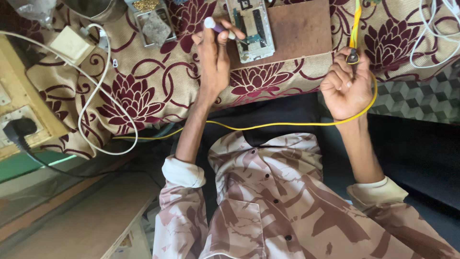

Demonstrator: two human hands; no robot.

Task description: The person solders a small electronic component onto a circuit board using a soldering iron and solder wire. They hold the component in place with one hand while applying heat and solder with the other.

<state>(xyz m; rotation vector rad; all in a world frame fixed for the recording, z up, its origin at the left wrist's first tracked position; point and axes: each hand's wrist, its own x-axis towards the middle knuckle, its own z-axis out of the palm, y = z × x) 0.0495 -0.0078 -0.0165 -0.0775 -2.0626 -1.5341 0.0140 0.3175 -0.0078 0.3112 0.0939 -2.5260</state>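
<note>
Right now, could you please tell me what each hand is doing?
Left hand: closed on a slim purple-and-white tool over the opened phone.
Right hand: closed on a yellow cable.

A worktop draped in a cream cloth (143,91) with maroon flowers carries a brown board (302,29), white cables (98,103) and a white adapter (72,44).
</note>
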